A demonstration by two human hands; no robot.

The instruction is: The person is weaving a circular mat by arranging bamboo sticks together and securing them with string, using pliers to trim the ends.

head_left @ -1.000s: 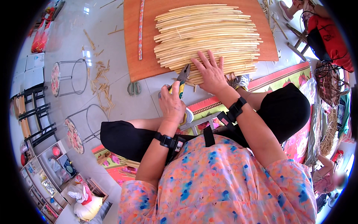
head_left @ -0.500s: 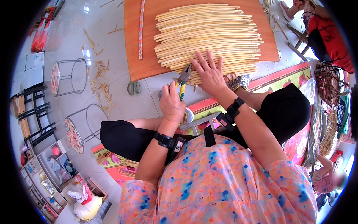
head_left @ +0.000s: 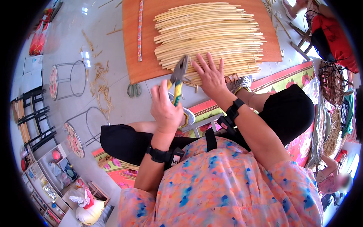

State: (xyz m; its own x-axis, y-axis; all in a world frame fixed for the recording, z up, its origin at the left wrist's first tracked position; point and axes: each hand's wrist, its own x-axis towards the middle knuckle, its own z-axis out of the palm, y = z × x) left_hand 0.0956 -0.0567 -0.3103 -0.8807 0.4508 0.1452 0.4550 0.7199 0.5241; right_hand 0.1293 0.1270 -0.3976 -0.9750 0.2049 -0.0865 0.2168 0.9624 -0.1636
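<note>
A row of pale straw-coloured sticks (head_left: 208, 28) lies side by side on an orange-brown board (head_left: 272, 49). My left hand (head_left: 164, 106) grips pliers (head_left: 178, 75) with yellow and green handles, jaws raised near the lower left edge of the sticks; whether the jaws touch a stick I cannot tell. My right hand (head_left: 211, 77) lies spread on the lower part of the sticks, holding nothing. A narrow patterned strip (head_left: 140, 30) lies along the board's left side.
Green scissors (head_left: 134, 89) and scattered cut pieces (head_left: 99, 87) lie on the tiled floor, beside two round stools (head_left: 55, 81). My legs straddle a floral mat (head_left: 283, 75). At right are a woven basket (head_left: 329, 83) and another person (head_left: 325, 178).
My left hand and the pliers have moved up and to the left, tilting the jaws rightward. My right hand has shifted slightly left, still spread.
</note>
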